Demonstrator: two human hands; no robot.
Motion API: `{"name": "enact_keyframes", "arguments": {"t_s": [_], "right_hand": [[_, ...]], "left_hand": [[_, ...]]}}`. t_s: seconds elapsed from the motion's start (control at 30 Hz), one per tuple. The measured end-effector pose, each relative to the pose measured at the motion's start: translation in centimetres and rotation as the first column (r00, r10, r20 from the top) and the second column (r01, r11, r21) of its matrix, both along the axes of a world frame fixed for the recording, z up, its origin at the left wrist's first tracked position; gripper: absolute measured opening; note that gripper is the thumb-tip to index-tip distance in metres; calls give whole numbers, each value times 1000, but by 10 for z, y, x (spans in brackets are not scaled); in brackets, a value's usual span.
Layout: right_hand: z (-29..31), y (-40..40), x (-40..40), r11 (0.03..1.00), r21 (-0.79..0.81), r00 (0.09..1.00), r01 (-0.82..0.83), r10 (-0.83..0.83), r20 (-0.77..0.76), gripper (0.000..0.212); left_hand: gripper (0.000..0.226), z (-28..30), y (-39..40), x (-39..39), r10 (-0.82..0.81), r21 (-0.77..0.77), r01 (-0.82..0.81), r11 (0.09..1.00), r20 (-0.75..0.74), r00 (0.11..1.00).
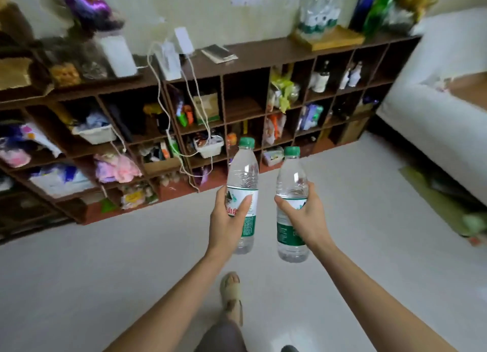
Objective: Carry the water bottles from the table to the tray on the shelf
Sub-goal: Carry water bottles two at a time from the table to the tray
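Note:
My left hand [228, 219] grips a clear water bottle [243, 172] with a green cap and a green-and-white label, held upright. My right hand [303, 214] grips a second, matching water bottle [292, 172], also upright. Both bottles are held out in front of me above the pale floor. A wooden tray [340, 39] sits on top of the dark brown shelf [263, 53] at the far right. Several green-capped bottles [320, 7] stand on that tray against the wall.
The shelf's cubbies are crammed with toys, boxes and small bottles. White cables [184, 119] hang from chargers down its front. A white couch [442, 93] stands at the right, with a green mat [434, 201] at its foot. My sandalled foot [232, 296] is on the floor.

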State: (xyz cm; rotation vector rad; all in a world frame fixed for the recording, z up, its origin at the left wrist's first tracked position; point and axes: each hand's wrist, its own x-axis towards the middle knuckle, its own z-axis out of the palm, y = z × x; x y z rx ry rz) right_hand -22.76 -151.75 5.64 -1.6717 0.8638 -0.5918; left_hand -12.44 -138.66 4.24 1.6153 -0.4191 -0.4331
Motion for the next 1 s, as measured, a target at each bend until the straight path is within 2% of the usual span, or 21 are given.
{"name": "enact_keyframes", "arguments": {"t_s": [0.1,0.2,0.3,0.43,0.6,0.7,0.87,1.0], "right_hand": [[2,-74,21,991,-19,991,136,-136,1,42],[10,-143,47,970,-26,970,244,-244,-5,47],[21,-206,73,943,-42,944,331,-331,0,50],[26,-282,92,900,-28,900,435,-435,12,44],[18,-396,119,869,-6,869,494,-493,39,45],[18,-477,138,868,-39,867,496,-492,76,45],[39,-614,178,905,-78,905,418,-408,121,50],[53,-712,217,942,-92,939,322,-306,157,54]], "left_hand": [[33,-1,-91,37,-158,-16,159,987,26,987],[41,8,-174,75,-283,-34,284,958,30,959],[43,18,-250,111,-380,-32,382,924,58,923],[33,24,-345,144,-459,-49,460,886,31,888],[34,15,-467,179,-493,-43,495,868,52,869],[38,17,-543,200,-447,-51,454,889,110,888],[45,38,-663,244,-338,-75,348,934,124,933],[40,56,-746,287,-273,-138,290,947,129,953]]}}
